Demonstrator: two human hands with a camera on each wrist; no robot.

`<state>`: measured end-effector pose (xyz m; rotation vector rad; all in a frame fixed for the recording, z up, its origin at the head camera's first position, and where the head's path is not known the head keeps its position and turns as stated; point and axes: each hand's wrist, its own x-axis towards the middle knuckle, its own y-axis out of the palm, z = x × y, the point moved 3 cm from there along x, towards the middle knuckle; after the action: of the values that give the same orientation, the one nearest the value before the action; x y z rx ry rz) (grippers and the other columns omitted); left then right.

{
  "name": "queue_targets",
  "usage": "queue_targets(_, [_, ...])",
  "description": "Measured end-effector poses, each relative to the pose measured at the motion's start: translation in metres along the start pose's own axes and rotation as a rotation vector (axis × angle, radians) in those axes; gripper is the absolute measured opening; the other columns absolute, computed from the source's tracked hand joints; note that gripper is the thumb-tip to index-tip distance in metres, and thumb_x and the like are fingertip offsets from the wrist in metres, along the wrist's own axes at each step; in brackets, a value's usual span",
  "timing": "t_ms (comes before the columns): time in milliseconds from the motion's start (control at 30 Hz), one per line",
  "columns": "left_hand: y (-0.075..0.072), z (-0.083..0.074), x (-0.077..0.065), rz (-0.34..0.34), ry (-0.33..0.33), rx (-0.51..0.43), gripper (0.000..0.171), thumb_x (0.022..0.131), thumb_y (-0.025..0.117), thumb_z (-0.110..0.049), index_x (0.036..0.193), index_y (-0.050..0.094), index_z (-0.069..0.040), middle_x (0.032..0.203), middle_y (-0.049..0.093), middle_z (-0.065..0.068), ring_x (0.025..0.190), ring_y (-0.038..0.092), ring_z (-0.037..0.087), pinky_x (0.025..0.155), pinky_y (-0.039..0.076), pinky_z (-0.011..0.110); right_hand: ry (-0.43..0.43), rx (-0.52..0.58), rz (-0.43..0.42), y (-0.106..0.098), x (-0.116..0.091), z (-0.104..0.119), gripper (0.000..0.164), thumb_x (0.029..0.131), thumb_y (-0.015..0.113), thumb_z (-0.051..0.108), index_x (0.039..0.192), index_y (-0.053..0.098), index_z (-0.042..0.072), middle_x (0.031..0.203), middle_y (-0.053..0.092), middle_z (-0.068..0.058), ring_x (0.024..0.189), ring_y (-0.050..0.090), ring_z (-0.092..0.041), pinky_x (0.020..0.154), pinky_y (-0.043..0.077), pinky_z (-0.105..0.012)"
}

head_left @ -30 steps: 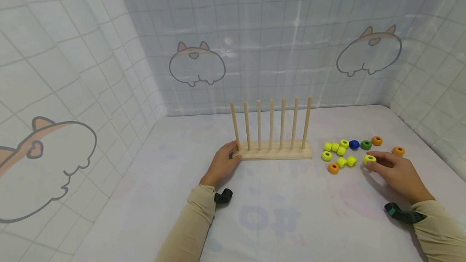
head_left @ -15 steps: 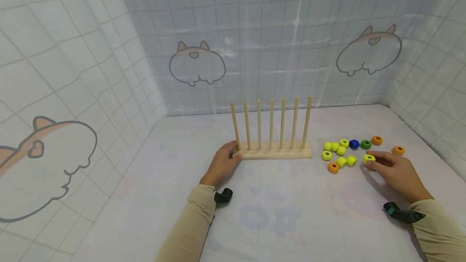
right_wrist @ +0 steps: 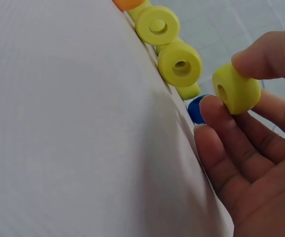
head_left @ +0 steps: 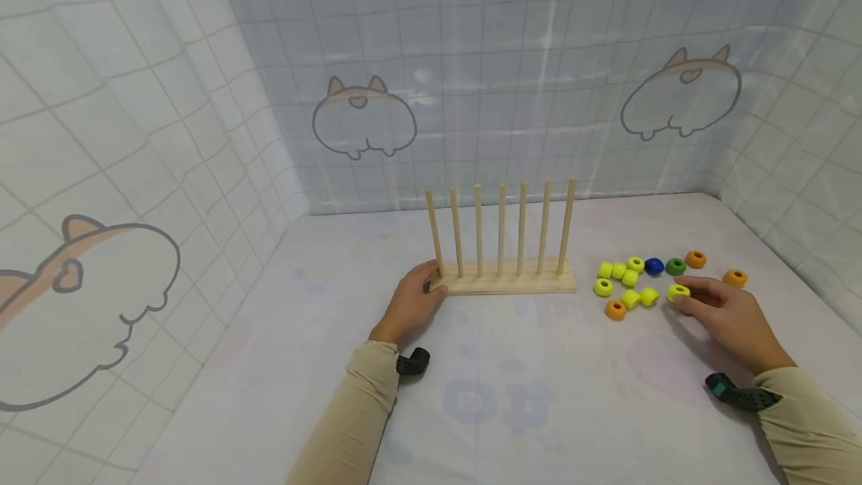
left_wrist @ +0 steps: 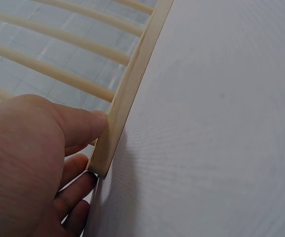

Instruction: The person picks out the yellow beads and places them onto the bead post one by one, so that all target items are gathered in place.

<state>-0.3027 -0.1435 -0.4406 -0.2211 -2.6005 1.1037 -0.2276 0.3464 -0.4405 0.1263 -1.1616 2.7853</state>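
A wooden rack (head_left: 508, 286) with a row of several bare upright pegs stands in mid-table. My left hand (head_left: 409, 302) grips the left end of its base. In the left wrist view the thumb (left_wrist: 85, 126) presses the base's front edge, with fingers around the end. My right hand (head_left: 734, 324) pinches a yellow bead (head_left: 678, 293) between thumb and fingers. The right wrist view shows this yellow bead (right_wrist: 238, 89) held off the cloth, its hole facing sideways. Left of that hand lies a loose group of yellow beads (head_left: 630, 299).
A blue bead (head_left: 654, 266) and a green bead (head_left: 676, 266) lie behind the right hand. Orange beads are scattered about: one in front (head_left: 616, 310), one at the back (head_left: 696, 259), one beyond the fingers (head_left: 735, 278). Tile-patterned sheets (head_left: 471, 58) hang around the table.
The right hand has shifted very slightly left with the yellow bead in its pinch. My left hand and the rack have stayed put.
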Motion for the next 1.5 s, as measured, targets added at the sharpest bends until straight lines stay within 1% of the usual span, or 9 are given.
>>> queue_targets(100, [0.000, 0.000, 0.000, -0.002, 0.018, -0.001, 0.050, 0.097, 0.065, -0.016, 0.142, 0.053, 0.004, 0.151, 0.046, 0.015, 0.142, 0.037, 0.033, 0.118, 0.029, 0.046, -0.006, -0.001, -0.009, 0.000, 0.000, 0.001, 0.058, 0.101, 0.057, 0.042, 0.138, 0.054, -0.003, 0.130, 0.057, -0.027, 0.111, 0.054, -0.036, 0.067, 0.040, -0.013])
queue_targets(267, [0.000, 0.001, 0.001, 0.002, -0.002, -0.003, 0.052, 0.097, 0.064, -0.018, 0.144, 0.052, 0.002, 0.152, 0.046, 0.013, 0.143, 0.036, 0.031, 0.118, 0.028, 0.044, -0.010, 0.004, -0.025, 0.002, 0.002, 0.004, 0.057, 0.101, 0.058, 0.043, 0.138, 0.056, -0.001, 0.129, 0.058, -0.024, 0.103, 0.050, -0.011, 0.068, 0.042, -0.012])
queue_targets(367, [0.000, 0.002, 0.002, 0.004, -0.016, -0.003, 0.052, 0.097, 0.064, -0.019, 0.144, 0.052, 0.001, 0.153, 0.045, 0.011, 0.144, 0.036, 0.030, 0.119, 0.027, 0.043, -0.007, 0.015, -0.034, 0.003, 0.002, 0.005, 0.057, 0.101, 0.058, 0.043, 0.138, 0.057, 0.000, 0.130, 0.058, -0.024, 0.100, 0.047, -0.002, 0.068, 0.041, -0.012])
queue_targets(533, [0.000, 0.001, 0.002, 0.010, -0.022, 0.000, 0.053, 0.098, 0.064, -0.020, 0.144, 0.051, 0.001, 0.153, 0.044, 0.011, 0.144, 0.035, 0.030, 0.119, 0.027, 0.043, -0.011, 0.019, -0.041, 0.005, 0.001, 0.012, 0.056, 0.100, 0.060, 0.042, 0.138, 0.057, 0.000, 0.130, 0.058, -0.024, 0.102, 0.050, -0.008, 0.068, 0.041, -0.010])
queue_targets(833, [-0.001, 0.000, 0.001, 0.002, -0.012, 0.001, 0.049, 0.097, 0.063, -0.019, 0.141, 0.054, 0.001, 0.152, 0.045, 0.012, 0.143, 0.036, 0.031, 0.118, 0.028, 0.044, -0.030, 0.025, -0.043, 0.006, 0.000, 0.027, 0.054, 0.100, 0.060, 0.039, 0.139, 0.058, 0.002, 0.131, 0.057, -0.025, 0.111, 0.054, -0.033, 0.070, 0.041, -0.011])
queue_targets(1000, [-0.001, 0.000, 0.002, 0.004, -0.017, -0.007, 0.050, 0.097, 0.063, -0.019, 0.142, 0.054, 0.002, 0.152, 0.046, 0.013, 0.143, 0.036, 0.031, 0.119, 0.027, 0.044, -0.025, 0.019, -0.038, 0.005, 0.001, 0.029, 0.055, 0.100, 0.058, 0.041, 0.139, 0.057, 0.001, 0.132, 0.056, -0.026, 0.114, 0.054, -0.040, 0.070, 0.041, -0.013])
queue_targets(1133, [-0.001, 0.000, 0.002, 0.006, -0.019, -0.014, 0.050, 0.097, 0.063, -0.019, 0.141, 0.054, 0.002, 0.152, 0.045, 0.013, 0.143, 0.036, 0.032, 0.119, 0.027, 0.044, -0.042, 0.012, -0.047, 0.003, 0.002, 0.030, 0.054, 0.100, 0.059, 0.041, 0.137, 0.058, 0.001, 0.129, 0.058, -0.025, 0.111, 0.055, -0.036, 0.069, 0.041, -0.010])
queue_targets(1367, [-0.001, 0.002, 0.003, 0.021, -0.026, 0.002, 0.051, 0.099, 0.061, -0.023, 0.144, 0.053, -0.001, 0.155, 0.043, 0.009, 0.145, 0.034, 0.028, 0.119, 0.026, 0.042, -0.074, 0.021, -0.059, 0.000, 0.007, 0.036, 0.050, 0.100, 0.061, 0.039, 0.134, 0.061, 0.002, 0.125, 0.061, -0.019, 0.098, 0.052, -0.007, 0.069, 0.043, -0.008])
queue_targets(1500, [0.000, 0.003, 0.003, 0.023, -0.027, -0.003, 0.051, 0.099, 0.061, -0.023, 0.144, 0.052, -0.001, 0.155, 0.043, 0.009, 0.145, 0.034, 0.028, 0.119, 0.026, 0.042, -0.063, 0.028, -0.040, -0.001, 0.011, 0.040, 0.052, 0.099, 0.062, 0.041, 0.136, 0.060, 0.005, 0.127, 0.060, -0.018, 0.098, 0.051, -0.002, 0.070, 0.043, -0.009])
